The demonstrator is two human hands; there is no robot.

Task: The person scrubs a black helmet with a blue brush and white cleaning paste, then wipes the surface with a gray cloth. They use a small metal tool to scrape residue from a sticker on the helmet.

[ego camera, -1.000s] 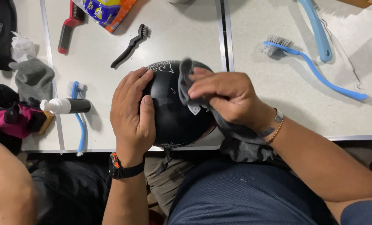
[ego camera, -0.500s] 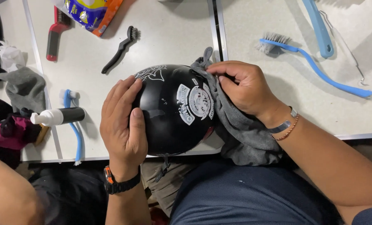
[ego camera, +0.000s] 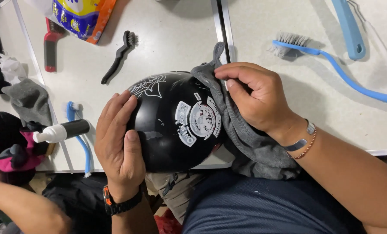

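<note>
A glossy black helmet (ego camera: 172,125) with white stickers rests at the table's near edge, over my lap. My left hand (ego camera: 117,145) is spread flat on its left side, steadying it. My right hand (ego camera: 256,97) pinches a grey cloth (ego camera: 245,138) against the helmet's right side; the cloth drapes down over the rim and onto my lap. A watch sits on my left wrist and bracelets on my right.
On the white table (ego camera: 167,39) lie a small black brush (ego camera: 117,56), a long blue brush (ego camera: 332,65), a red-handled tool (ego camera: 50,47), a colourful packet (ego camera: 81,17), a bottle with a white pump (ego camera: 63,131) and a blue toothbrush (ego camera: 78,138). Another person's arm (ego camera: 20,208) is at lower left.
My right hand has slid the cloth from the helmet's top to its right side, uncovering the stickers. The left hand shifted slightly down the left side.
</note>
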